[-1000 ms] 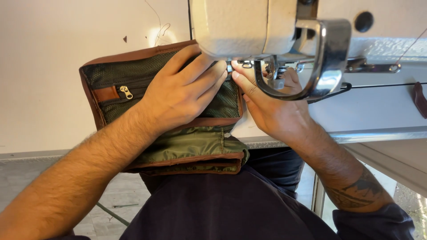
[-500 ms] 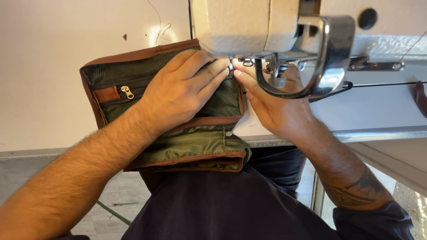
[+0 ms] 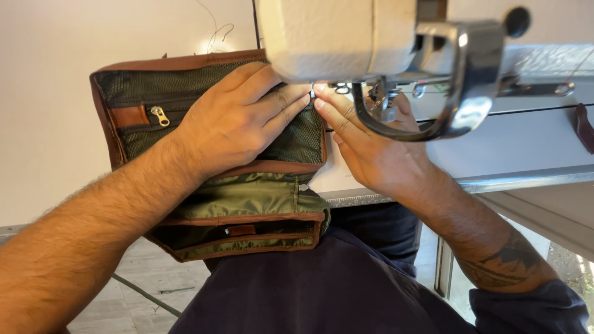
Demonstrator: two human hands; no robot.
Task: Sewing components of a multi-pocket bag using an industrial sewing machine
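Nearest the body, the olive bag's (image 3: pixel 247 204) lower folds are hanging off the tabletop (image 3: pixel 532 142) edge below both hands. The left hand (image 3: pixel 238 124) is pressing flat on the mesh panel, fingers spread, not clenching. The right hand (image 3: pixel 371 148) is pinching the bag's edge just beyond, under the sewing machine (image 3: pixel 371 37). Fingertips sitting this close to the needle area could get caught if the fabric slips.
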